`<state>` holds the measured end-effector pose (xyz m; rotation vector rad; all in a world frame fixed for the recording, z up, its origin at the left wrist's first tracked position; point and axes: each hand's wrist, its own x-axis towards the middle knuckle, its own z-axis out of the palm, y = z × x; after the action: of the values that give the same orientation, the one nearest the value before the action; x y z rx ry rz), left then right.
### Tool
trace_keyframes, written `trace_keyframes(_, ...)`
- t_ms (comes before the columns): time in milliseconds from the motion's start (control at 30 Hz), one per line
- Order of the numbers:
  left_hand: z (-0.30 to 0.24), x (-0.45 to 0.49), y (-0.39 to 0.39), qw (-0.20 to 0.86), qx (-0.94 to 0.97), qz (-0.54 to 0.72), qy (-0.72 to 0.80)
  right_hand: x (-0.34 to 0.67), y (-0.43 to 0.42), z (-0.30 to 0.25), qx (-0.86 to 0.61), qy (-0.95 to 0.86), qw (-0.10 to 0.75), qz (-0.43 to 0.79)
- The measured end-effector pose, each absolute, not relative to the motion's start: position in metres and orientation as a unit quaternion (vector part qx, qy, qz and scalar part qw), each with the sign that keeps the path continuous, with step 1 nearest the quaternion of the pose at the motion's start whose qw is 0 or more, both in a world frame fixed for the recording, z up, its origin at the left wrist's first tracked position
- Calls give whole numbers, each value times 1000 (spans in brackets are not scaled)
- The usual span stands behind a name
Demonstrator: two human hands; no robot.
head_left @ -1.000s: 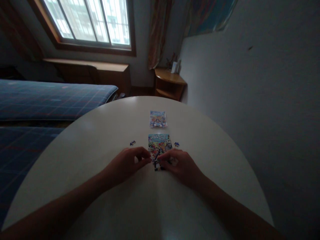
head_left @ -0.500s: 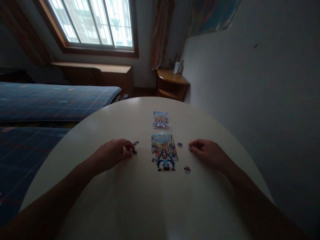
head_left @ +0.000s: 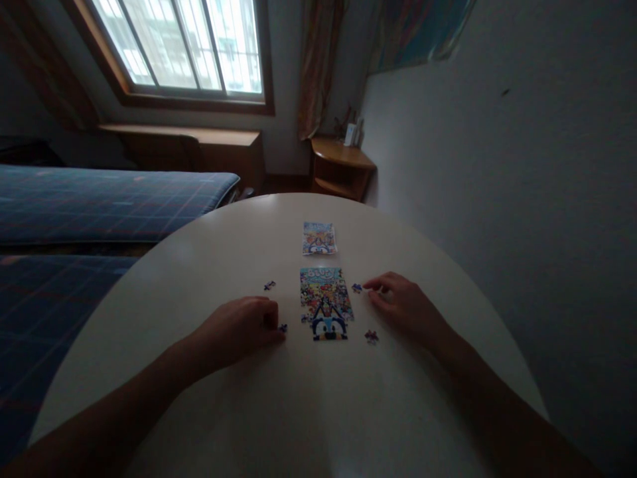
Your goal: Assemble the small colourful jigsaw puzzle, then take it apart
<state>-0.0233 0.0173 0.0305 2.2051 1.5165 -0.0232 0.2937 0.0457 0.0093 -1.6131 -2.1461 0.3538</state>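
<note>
Head view, read left to right, showed the left hand with thumb and fingers drawn narrow on a small dark puzzle piece at the tips. Half a second earlier that hand was further from the centre; it had since come nearer the puzzle, leaving a speckled piece lying where it was. The partly joined puzzle lay flat at mid-table, its outline stepped inward at both lower corners; no addition was noted over that interval. Beyond it lay a printed packet bearing a similar picture. Right of the puzzle, a blue piece and a reddish piece remained apart from it. The right hand had shifted inward, its index fingertip just beside the blue piece, finger and thumb slightly parted; whether it held anything could not be told. In this inspector's judgement, the assembly was incomplete, with the left-hand piece now closer to the lower left recess.
</note>
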Motion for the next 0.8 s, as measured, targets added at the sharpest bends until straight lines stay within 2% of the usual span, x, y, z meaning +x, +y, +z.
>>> trace_keyframes(467, 39, -26, 13, 257, 847, -3, 465, 286, 41, 7, -541, -793, 245, 135)
trace_keyframes(800, 25, -2, -1, 178, 853, 38, 490, 265, 27, 11, -501, -821, 235, 139)
